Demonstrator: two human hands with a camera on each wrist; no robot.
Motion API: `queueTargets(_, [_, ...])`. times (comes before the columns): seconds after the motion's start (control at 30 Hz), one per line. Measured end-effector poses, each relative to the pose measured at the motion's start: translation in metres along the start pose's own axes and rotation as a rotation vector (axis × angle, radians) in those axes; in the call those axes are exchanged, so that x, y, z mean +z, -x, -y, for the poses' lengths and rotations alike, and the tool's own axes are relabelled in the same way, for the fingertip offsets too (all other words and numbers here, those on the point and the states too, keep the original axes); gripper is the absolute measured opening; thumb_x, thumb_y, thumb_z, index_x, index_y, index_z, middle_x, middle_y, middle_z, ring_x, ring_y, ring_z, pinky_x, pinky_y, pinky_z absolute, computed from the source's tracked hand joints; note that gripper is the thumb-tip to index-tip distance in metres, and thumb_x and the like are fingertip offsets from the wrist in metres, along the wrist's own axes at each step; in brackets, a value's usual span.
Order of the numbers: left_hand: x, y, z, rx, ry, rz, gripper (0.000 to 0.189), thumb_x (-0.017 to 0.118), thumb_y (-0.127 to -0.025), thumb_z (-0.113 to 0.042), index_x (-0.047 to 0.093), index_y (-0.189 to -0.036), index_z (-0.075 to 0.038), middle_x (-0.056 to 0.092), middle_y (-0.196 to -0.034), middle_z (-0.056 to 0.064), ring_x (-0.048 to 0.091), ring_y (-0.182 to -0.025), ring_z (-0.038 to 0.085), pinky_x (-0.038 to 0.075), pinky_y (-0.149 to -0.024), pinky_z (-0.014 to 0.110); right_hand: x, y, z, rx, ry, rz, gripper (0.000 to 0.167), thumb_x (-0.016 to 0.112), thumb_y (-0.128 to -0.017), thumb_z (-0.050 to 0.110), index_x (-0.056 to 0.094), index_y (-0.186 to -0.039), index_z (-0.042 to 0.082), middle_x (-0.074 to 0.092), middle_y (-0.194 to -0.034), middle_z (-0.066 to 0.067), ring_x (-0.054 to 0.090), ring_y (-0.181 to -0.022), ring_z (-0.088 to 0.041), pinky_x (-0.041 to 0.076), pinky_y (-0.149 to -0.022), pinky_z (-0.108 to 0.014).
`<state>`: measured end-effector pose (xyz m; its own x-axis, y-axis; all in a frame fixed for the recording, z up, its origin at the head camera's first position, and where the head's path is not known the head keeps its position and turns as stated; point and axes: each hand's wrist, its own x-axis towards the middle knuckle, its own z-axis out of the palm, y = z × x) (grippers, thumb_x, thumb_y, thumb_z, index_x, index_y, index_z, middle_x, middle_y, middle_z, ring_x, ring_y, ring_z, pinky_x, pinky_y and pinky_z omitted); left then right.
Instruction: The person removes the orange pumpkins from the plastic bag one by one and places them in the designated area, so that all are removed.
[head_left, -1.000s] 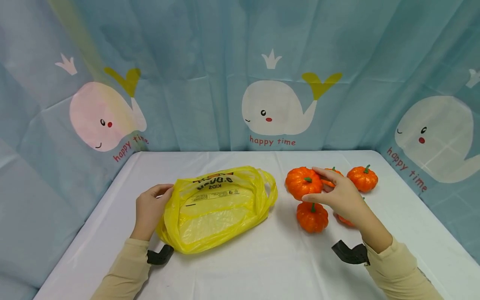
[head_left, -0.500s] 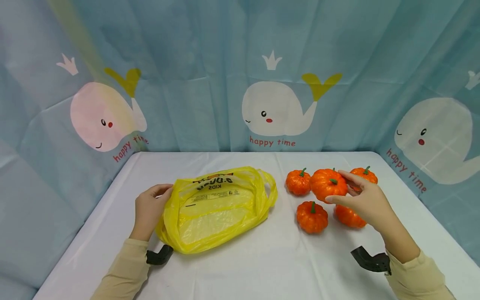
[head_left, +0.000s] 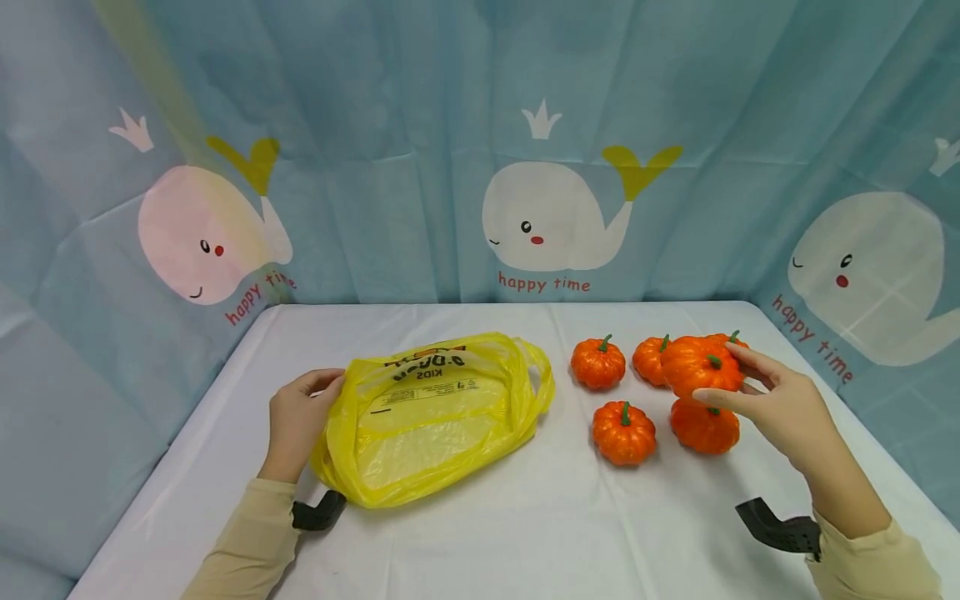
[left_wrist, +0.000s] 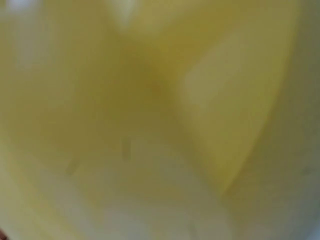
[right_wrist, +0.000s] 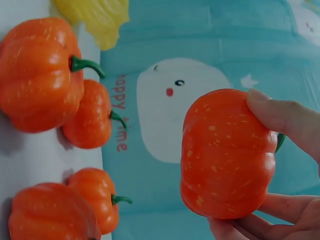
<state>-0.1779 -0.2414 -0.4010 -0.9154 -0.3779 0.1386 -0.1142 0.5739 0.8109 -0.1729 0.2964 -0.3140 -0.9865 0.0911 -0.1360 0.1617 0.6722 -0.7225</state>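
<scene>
In the head view my right hand [head_left: 787, 408] grips a small orange toy pumpkin [head_left: 697, 367] between thumb and fingers, held above the table. The right wrist view shows that pumpkin [right_wrist: 227, 155] with my thumb [right_wrist: 285, 117] across its top and fingers below. My left hand [head_left: 300, 421] holds the left edge of a yellow plastic bag [head_left: 427, 450], which lies with its mouth spread open toward me. Only blurred yellow plastic [left_wrist: 125, 100] fills the left wrist view.
Several more pumpkins stand on the white table [head_left: 510, 533], among them a front one [head_left: 624, 433], a back left one [head_left: 597, 364] and one [head_left: 705, 427] below the held pumpkin. A blue whale-print curtain [head_left: 420, 167] hangs behind and at the sides.
My right hand has carried the held pumpkin to the right, from over the back left pumpkin to over the right-hand ones. My left hand and the bag have stayed in place.
</scene>
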Motion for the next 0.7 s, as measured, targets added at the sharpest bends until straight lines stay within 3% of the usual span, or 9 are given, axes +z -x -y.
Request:
queueTargets(0.2, [0.0, 0.0, -0.001, -0.014, -0.001, 0.01, 0.035, 0.058, -0.101, -0.034, 0.071, -0.121, -0.008, 0.069, -0.123, 0.015, 0.062, -0.111, 0.028, 0.04, -0.072, 0.0, -0.009, -0.001, -0.017, -0.013, -0.015, -0.046, 0.099, 0.072, -0.086, 0.053, 0.019, -0.159, 0.013, 0.016, -0.164, -0.024, 0.027, -0.142, -0.052, 0.034, -0.101, -0.074])
queueTargets(0.5, [0.0, 0.0, -0.001, -0.019, 0.001, 0.014, 0.035, 0.058, -0.101, -0.034, 0.071, -0.121, -0.008, 0.069, -0.123, 0.015, 0.061, -0.112, 0.028, 0.04, -0.072, 0.001, -0.022, 0.0, -0.038, 0.03, -0.048, -0.089, 0.096, 0.069, -0.089, 0.051, 0.016, -0.159, 0.014, 0.009, -0.165, -0.021, 0.021, -0.144, -0.053, 0.029, -0.103, -0.076])
queueTargets(0.7, [0.0, 0.0, 0.0, -0.013, 0.0, 0.01, 0.035, 0.058, -0.1, -0.033, 0.071, -0.12, -0.008, 0.07, -0.122, 0.015, 0.062, -0.112, 0.028, 0.04, -0.072, 0.0, -0.027, 0.002, -0.046, 0.052, -0.058, -0.165, 0.094, 0.07, -0.089, 0.051, 0.018, -0.159, 0.016, 0.011, -0.166, -0.017, 0.015, -0.148, -0.048, 0.026, -0.107, -0.074])
